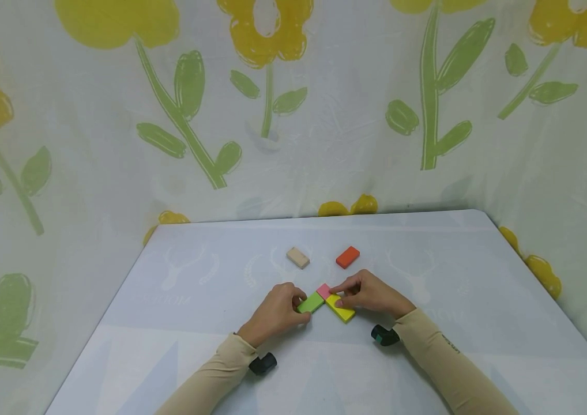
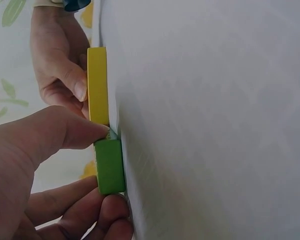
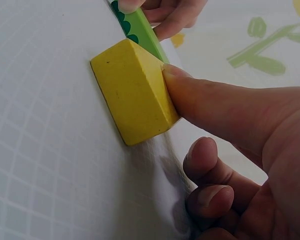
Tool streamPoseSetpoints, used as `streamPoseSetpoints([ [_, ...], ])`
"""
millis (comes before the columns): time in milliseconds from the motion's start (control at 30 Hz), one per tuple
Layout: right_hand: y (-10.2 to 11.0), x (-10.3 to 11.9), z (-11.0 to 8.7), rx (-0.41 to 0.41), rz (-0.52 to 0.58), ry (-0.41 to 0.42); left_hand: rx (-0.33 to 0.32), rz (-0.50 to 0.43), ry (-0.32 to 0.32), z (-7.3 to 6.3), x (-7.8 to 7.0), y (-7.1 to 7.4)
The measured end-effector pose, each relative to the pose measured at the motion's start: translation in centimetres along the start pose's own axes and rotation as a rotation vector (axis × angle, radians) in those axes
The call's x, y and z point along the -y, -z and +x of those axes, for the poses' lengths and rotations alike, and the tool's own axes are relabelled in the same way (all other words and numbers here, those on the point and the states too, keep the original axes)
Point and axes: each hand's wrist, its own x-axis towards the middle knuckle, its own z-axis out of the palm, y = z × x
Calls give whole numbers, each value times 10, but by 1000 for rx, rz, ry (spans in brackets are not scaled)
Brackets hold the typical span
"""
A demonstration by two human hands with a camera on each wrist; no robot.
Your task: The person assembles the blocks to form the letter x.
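Observation:
On the table, a green block [image 1: 311, 302], a pink block [image 1: 323, 290] and a yellow block [image 1: 341, 308] meet end to side in an upturned V, with the pink one at the peak. My left hand [image 1: 278, 311] pinches the green block, thumb on its near side and fingers on the far side; in the left wrist view the green block [image 2: 110, 166] shows its end. The thumb of my right hand [image 1: 372, 293] lies on the yellow block [image 3: 130, 95], and its index finger reaches the corner beside the pink block. How the index finger touches there is partly hidden.
Farther back on the table [image 1: 210, 311] lie a plain wooden block [image 1: 298, 257] and an orange-red block [image 1: 347, 257], apart from each other. A flower-patterned curtain [image 1: 324, 144] hangs behind the table's far edge.

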Motion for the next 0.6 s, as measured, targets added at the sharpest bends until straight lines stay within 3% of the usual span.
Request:
streamPoseSetpoints([
  [600,-1,1,0,1,0,10,9,19,-4,-1,1,2],
])
